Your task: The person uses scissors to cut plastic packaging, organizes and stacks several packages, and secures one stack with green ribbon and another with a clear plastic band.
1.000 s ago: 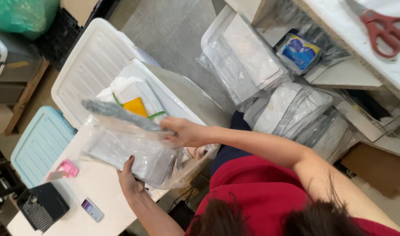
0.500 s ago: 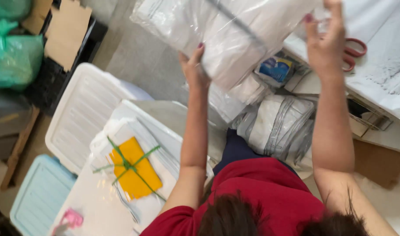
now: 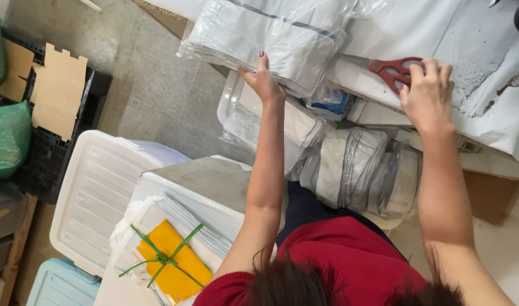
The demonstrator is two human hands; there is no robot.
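A thick bundle of clear plastic bags (image 3: 276,39) lies on the white work table (image 3: 486,113) at the top of the view. My left hand (image 3: 264,82) grips the bundle's near edge, thumb up against it. My right hand (image 3: 425,93) rests flat on the table, apart from the bundle, its fingers spread and touching the handle of red scissors (image 3: 392,69). Both arms reach up from my red top.
Under the table sit more stacks of plastic bags (image 3: 367,173) and a clear bin (image 3: 282,127). Lower left, a white lidded tub (image 3: 95,192) holds paper packs and a yellow packet tied with green string (image 3: 168,260). A black crate with cardboard (image 3: 55,96) stands far left.
The bundle, held up in both hands before, now lies on the table. My right hand has let go of it and dropped beside the scissors. My left hand stays on its edge.
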